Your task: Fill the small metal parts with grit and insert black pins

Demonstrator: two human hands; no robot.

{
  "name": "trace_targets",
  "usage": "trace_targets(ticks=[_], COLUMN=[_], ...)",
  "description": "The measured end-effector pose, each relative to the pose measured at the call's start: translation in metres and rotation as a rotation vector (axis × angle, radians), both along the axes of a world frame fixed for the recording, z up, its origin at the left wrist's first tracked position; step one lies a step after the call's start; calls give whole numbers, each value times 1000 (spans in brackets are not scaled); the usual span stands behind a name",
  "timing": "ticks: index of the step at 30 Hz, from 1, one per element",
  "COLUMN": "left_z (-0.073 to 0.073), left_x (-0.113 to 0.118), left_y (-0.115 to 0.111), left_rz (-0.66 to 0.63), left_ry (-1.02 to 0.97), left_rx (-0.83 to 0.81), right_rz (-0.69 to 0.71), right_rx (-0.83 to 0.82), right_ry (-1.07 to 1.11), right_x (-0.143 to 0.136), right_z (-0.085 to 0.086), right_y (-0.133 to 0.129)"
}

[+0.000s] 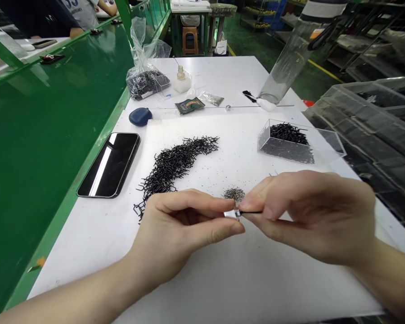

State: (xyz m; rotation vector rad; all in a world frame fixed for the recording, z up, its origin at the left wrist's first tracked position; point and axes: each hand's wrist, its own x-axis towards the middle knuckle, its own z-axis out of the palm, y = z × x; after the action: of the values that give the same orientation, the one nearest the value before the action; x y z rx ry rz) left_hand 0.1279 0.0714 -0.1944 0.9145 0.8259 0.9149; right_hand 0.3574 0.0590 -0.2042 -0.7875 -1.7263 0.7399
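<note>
My left hand (185, 220) pinches a small silvery metal piece (231, 214) between thumb and forefinger. Against its right end, my right hand (310, 216) grips a thin black bent part (251, 212); the fingers hide much of it. Just beyond the fingertips lies a small heap of tiny brownish-grey bits (234, 194). A long curved pile of black bent wire-like parts (172, 164) spreads on the white table behind my left hand. More black parts (288, 133) fill a clear plastic box (266, 141) at the right.
A phone (110, 164) and a dark blue case (140, 116) lie at the left. Behind stand a bag of black parts (146, 83), a small bottle (181, 81), a green packet (190, 105) and a tall clear bottle (286, 63). A green conveyor (60, 135) runs alongside.
</note>
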Motion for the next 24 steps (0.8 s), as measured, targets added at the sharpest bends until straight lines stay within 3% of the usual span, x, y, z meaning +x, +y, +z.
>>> trace_targets(ticks=[17, 21, 24], left_z=[1, -2, -4], left_x=[0, 0, -1], left_y=[-3, -2, -2], left_rz=[-9, 36, 85], left_ry=[-59, -37, 55], left_rx=[-32, 14, 152], right_rz=[0, -37, -105], right_rx=[-9, 4, -15], right_ry=[-5, 0, 50], right_x=[1, 4, 6], right_z=[-1, 2, 4], right_y=[1, 3, 5])
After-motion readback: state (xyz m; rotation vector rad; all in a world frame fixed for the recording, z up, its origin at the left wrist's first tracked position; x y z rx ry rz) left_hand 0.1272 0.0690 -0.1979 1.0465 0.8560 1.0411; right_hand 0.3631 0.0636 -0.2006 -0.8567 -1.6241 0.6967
